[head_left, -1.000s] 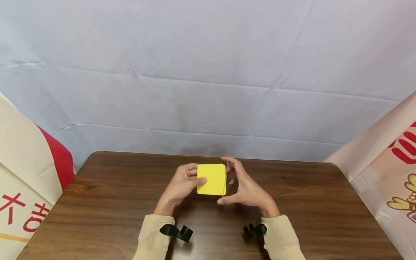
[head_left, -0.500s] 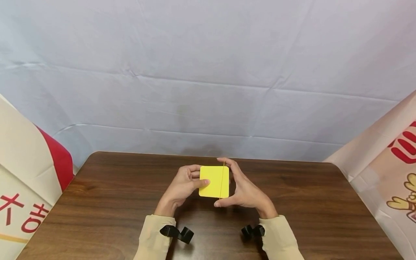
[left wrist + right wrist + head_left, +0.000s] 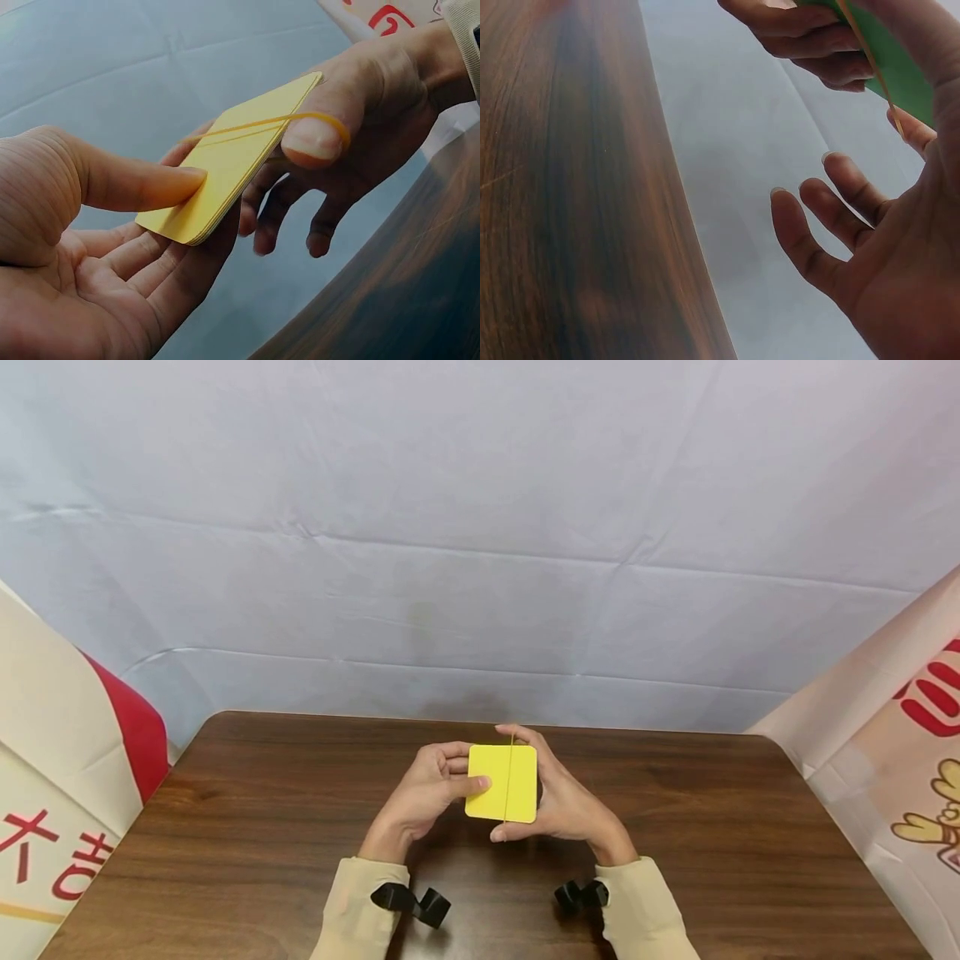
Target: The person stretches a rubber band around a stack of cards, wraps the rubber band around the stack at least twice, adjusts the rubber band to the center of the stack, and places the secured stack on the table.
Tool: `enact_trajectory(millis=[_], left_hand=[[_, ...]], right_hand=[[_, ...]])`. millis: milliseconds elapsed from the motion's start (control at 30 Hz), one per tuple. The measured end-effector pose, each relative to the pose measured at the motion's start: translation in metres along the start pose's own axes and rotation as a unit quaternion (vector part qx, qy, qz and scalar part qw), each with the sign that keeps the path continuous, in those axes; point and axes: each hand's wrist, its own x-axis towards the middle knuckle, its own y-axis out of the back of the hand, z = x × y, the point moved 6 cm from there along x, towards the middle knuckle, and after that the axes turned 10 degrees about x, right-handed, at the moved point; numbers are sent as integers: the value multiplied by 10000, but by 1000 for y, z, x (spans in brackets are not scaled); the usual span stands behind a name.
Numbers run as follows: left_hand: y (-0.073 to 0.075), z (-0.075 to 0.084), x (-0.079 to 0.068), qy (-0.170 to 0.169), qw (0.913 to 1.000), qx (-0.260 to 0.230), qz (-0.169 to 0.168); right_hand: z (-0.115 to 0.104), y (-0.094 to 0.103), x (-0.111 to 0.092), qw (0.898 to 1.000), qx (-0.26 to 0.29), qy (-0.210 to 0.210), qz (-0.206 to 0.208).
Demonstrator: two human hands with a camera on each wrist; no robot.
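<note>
My left hand pinches a thin stack of square yellow cards, thumb on the top face and fingers beneath, above the table. In the right wrist view the underside of the stack is green. A rubber band is stretched between the thumb and index finger of my right hand. It crosses the stack near its middle from far edge to near edge. The left wrist view shows the band looped round the right thumb; the other right fingers hang spread beside the stack.
A brown wooden table lies below both hands. Behind it hangs a pale cloth. Printed cloths with red marks stand at the left and right. Black wrist cameras are strapped over the sleeves.
The rubber band has gone from the stack's right edge inward across its face as the right hand moved left. The left hand and stack have shifted slightly to the right.
</note>
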Motion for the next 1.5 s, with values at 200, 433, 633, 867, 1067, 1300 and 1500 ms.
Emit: enact_trajectory(millis=[200, 433, 633, 867, 1067, 1300, 1500], left_hand=[[-4, 3, 0, -61, 10000, -58, -4], [2, 11, -3, -142, 9982, -144, 570], [20, 13, -7, -148, 9813, -557, 1838], [33, 0, -8, 137, 9540, -917, 2851], [39, -9, -7, 163, 9403, -1265, 3154], [46, -17, -5, 232, 9246, -2195, 3105], [48, -19, -6, 293, 9090, -2797, 3077]], right_hand=[[-1, 0, 0, 9999, 34, 118, -4], [17, 3, -2, 9995, -251, -148, -112], [33, 0, -5, 9954, -355, -372, -811], [12, -12, -8, 9858, 157, 316, -1644], [-2, -17, -5, 9827, 78, 969, -1577], [-21, -26, 0, 9797, -1127, 1407, -881], [-23, -32, 0, 9583, -2649, 987, -421]])
